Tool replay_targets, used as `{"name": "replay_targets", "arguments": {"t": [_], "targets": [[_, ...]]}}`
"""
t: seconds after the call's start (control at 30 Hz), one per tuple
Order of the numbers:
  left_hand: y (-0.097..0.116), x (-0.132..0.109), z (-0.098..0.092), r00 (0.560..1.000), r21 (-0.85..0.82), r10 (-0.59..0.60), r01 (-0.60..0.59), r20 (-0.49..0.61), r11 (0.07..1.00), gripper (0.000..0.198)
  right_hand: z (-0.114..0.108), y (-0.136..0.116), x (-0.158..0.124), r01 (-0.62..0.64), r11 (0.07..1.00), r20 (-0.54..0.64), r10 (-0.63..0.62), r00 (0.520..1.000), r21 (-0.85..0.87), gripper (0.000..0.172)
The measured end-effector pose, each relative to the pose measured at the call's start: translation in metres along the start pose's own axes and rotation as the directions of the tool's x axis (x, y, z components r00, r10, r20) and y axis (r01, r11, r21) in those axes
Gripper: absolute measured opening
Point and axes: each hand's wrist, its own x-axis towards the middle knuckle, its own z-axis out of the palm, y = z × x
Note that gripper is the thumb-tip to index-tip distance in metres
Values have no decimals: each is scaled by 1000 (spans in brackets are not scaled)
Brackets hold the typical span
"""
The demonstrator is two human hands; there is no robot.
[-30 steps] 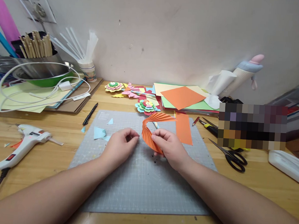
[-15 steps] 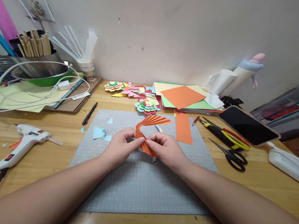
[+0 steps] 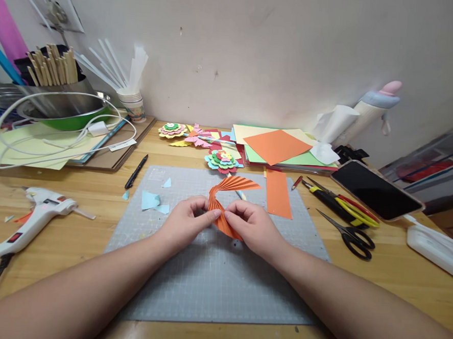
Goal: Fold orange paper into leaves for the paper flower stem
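Observation:
Between my hands is a pleated orange paper (image 3: pixel 236 183), bent into a C shape that opens to the right. My left hand (image 3: pixel 193 219) pinches its lower left side between thumb and fingers. Close beside it, my right hand (image 3: pixel 251 223) grips the lower part of the pleats. Both hands are over the grey cutting mat (image 3: pixel 219 286). A striped stick (image 3: pixel 241 195) shows partly behind the pleated paper. Flat orange paper (image 3: pixel 279 194) lies to the right, and light blue scraps (image 3: pixel 150 200) lie to the left.
A glue gun (image 3: pixel 41 219) and a black pen (image 3: pixel 136 171) lie left. To the right are scissors (image 3: pixel 351 237), pliers (image 3: pixel 339 204) and a phone (image 3: pixel 376 191). Paper flowers (image 3: pixel 222 160) and stacked paper (image 3: pixel 277 147) sit at the back, near a metal pot of sticks (image 3: pixel 62 98).
The pleated paper and both hands have shifted slightly to the right. Both hands keep their hold, and more of the striped stick shows behind the paper.

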Motion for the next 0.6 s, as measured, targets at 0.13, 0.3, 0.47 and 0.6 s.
{"name": "replay_targets", "arguments": {"t": [0.13, 0.3, 0.47, 0.6], "targets": [[0, -1, 0, 1000, -1, -10, 10, 18, 1000, 23, 0, -2, 0, 27, 999, -40, -29, 999, -38, 19], [-1, -1, -1, 1000, -19, -25, 25, 14, 1000, 20, -2, -2, 0, 53, 998, -54, -55, 997, -46, 18], [-4, 0, -1, 999, -22, -51, 52, 18, 998, 24, -3, 1, 1, 55, 997, -51, -57, 997, -51, 17], [-5, 0, -1, 1000, -27, -31, 31, 2, 999, 21, -2, 2, 0, 64, 997, -34, -66, 997, -46, 17]]}}
